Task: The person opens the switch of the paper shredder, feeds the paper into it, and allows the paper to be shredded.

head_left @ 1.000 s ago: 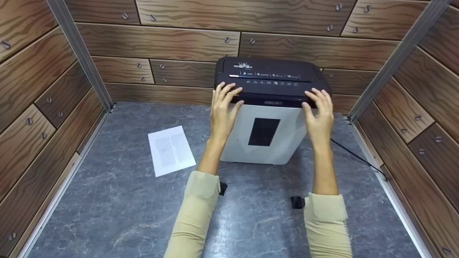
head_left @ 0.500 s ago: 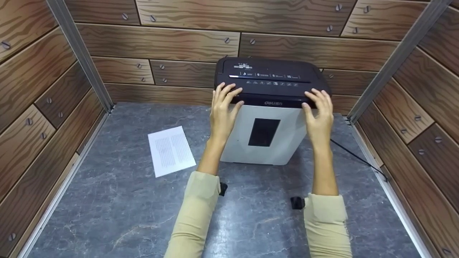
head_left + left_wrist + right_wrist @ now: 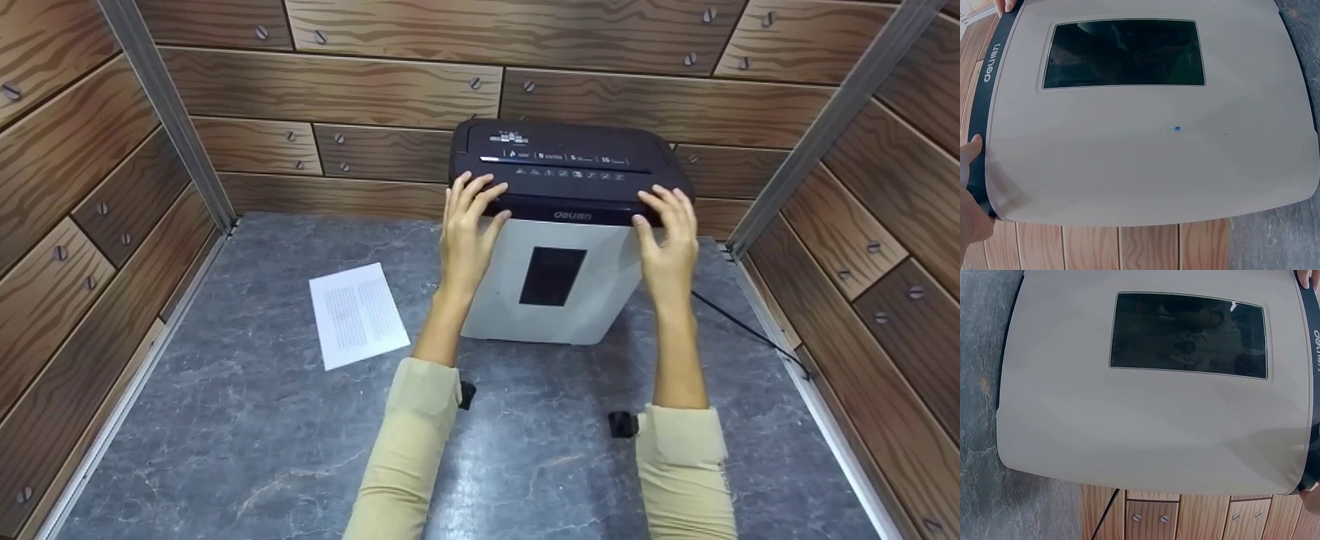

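A paper shredder [image 3: 555, 326] with a black top and a pale grey bin stands upright near the back wall. My left hand [image 3: 465, 244] holds the left front corner of its top, fingers over the upper edge and thumb on the front band. At the right front corner, my right hand [image 3: 670, 251] grips in the same way. The front panel [image 3: 1123, 174] with its dark window fills the left wrist view, where the left thumb lies on the black band. In the right wrist view the dark window [image 3: 1188, 334] shows, while most of the right hand is out of frame.
A printed sheet of paper [image 3: 360, 315] lies on the grey marbled floor [image 3: 247, 420], left of the shredder. A black cord [image 3: 750, 330] runs from behind it to the right wall. Wood-patterned walls [image 3: 337, 90] enclose three sides.
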`<action>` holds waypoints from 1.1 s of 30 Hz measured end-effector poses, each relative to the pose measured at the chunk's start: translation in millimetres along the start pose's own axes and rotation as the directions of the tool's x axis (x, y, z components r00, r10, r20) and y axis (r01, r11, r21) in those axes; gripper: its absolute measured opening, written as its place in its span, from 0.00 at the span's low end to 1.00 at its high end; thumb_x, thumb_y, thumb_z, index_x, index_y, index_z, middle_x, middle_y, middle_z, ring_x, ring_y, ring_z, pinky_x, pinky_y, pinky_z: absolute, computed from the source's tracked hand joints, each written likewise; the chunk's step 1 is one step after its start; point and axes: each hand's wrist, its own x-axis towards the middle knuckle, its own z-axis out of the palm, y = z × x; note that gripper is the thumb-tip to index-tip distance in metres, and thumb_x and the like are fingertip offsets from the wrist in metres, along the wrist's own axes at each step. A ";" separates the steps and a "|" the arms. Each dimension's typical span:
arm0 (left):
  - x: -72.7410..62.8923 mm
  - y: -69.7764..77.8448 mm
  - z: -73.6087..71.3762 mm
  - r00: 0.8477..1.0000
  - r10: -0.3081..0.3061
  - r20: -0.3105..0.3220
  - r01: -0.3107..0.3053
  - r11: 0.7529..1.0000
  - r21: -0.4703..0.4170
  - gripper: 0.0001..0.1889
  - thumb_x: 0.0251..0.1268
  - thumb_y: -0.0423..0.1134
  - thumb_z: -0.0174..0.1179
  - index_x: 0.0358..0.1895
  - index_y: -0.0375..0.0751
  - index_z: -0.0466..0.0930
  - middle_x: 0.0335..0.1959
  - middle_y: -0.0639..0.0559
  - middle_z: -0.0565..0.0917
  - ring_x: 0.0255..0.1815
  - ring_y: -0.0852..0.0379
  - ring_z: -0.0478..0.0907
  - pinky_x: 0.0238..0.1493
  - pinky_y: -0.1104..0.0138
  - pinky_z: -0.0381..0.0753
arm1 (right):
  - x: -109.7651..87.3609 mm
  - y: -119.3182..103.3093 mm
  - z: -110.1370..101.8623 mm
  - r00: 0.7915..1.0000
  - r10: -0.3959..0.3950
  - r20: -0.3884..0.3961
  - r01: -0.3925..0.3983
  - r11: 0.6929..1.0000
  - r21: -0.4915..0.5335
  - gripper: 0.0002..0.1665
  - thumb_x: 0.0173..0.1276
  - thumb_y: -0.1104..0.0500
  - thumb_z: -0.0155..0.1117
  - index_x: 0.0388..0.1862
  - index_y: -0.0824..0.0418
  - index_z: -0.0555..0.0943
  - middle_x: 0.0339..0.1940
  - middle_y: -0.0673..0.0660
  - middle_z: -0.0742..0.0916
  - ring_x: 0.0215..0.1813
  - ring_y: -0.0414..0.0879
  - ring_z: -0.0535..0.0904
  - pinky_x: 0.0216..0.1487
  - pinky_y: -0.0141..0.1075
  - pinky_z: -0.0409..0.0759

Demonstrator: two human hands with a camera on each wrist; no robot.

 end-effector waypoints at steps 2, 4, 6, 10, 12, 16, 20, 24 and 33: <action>-0.1 0.0 -0.5 1.000 -0.001 0.002 0.001 1.000 0.000 0.16 0.54 0.36 0.65 0.48 0.41 0.81 0.54 0.48 0.76 0.65 0.51 0.59 0.69 0.62 0.42 | -0.1 -0.4 0.3 1.000 0.003 0.000 -0.003 1.000 0.000 0.15 0.61 0.65 0.63 0.48 0.64 0.81 0.56 0.57 0.78 0.66 0.48 0.61 0.67 0.34 0.52; -0.3 0.1 -0.6 1.000 -0.002 0.005 0.002 1.000 -0.002 0.16 0.54 0.36 0.64 0.48 0.41 0.81 0.54 0.48 0.76 0.65 0.51 0.59 0.69 0.61 0.42 | 0.0 -0.2 0.5 1.000 0.004 -0.001 -0.004 1.000 0.002 0.15 0.61 0.65 0.63 0.48 0.64 0.81 0.56 0.57 0.78 0.66 0.48 0.61 0.67 0.34 0.52; -0.4 0.3 -0.7 1.000 -0.004 0.008 0.004 1.000 -0.005 0.16 0.54 0.36 0.64 0.48 0.41 0.81 0.54 0.48 0.76 0.65 0.51 0.59 0.69 0.61 0.42 | 0.4 0.0 0.6 1.000 0.001 -0.002 -0.001 1.000 0.003 0.15 0.61 0.65 0.63 0.48 0.64 0.81 0.56 0.57 0.79 0.66 0.48 0.61 0.67 0.34 0.52; -0.3 0.3 -1.4 1.000 -0.006 0.007 0.006 1.000 -0.001 0.16 0.54 0.36 0.64 0.48 0.42 0.81 0.54 0.48 0.76 0.65 0.52 0.59 0.69 0.61 0.42 | 1.3 0.4 1.2 1.000 -0.001 0.000 0.001 1.000 0.003 0.15 0.61 0.65 0.63 0.48 0.65 0.81 0.56 0.57 0.79 0.66 0.48 0.61 0.66 0.34 0.52; -0.2 0.1 -1.7 1.000 -0.005 0.008 0.005 1.000 0.001 0.16 0.54 0.36 0.64 0.48 0.42 0.81 0.54 0.49 0.75 0.66 0.52 0.58 0.69 0.61 0.42 | 1.5 0.5 1.6 1.000 0.002 0.001 -0.002 1.000 0.003 0.15 0.61 0.66 0.63 0.48 0.64 0.81 0.56 0.57 0.79 0.66 0.47 0.61 0.66 0.34 0.52; -0.5 0.0 -1.8 1.000 -0.002 0.013 0.002 1.000 0.000 0.16 0.54 0.36 0.64 0.49 0.42 0.80 0.54 0.49 0.75 0.66 0.52 0.58 0.69 0.62 0.41 | 0.8 0.1 1.8 1.000 0.003 -0.002 -0.003 1.000 0.001 0.15 0.61 0.66 0.63 0.48 0.65 0.81 0.56 0.57 0.79 0.66 0.48 0.61 0.66 0.34 0.52; -1.2 -0.2 -1.6 1.000 -0.005 0.010 0.005 1.000 0.000 0.16 0.54 0.36 0.64 0.48 0.42 0.81 0.54 0.49 0.75 0.66 0.52 0.58 0.69 0.62 0.42 | 0.1 -0.6 2.2 1.000 0.001 -0.005 -0.001 1.000 0.004 0.15 0.61 0.66 0.63 0.48 0.65 0.81 0.56 0.58 0.79 0.66 0.48 0.61 0.66 0.34 0.52; -1.5 -1.3 -1.1 1.000 -0.007 0.008 0.007 1.000 0.001 0.16 0.54 0.36 0.64 0.48 0.42 0.81 0.54 0.49 0.76 0.65 0.52 0.58 0.69 0.62 0.42 | -0.3 -1.2 2.6 1.000 0.003 -0.006 -0.003 1.000 0.008 0.15 0.60 0.66 0.64 0.48 0.65 0.81 0.55 0.57 0.79 0.66 0.48 0.61 0.66 0.34 0.53; -1.0 -0.9 -0.4 1.000 -0.004 0.017 0.003 1.000 0.014 0.16 0.54 0.36 0.64 0.49 0.42 0.80 0.55 0.49 0.75 0.66 0.52 0.58 0.69 0.61 0.42 | -0.9 0.5 2.2 1.000 -0.003 -0.014 0.003 1.000 0.006 0.15 0.60 0.66 0.63 0.48 0.65 0.81 0.55 0.58 0.79 0.66 0.47 0.61 0.66 0.34 0.53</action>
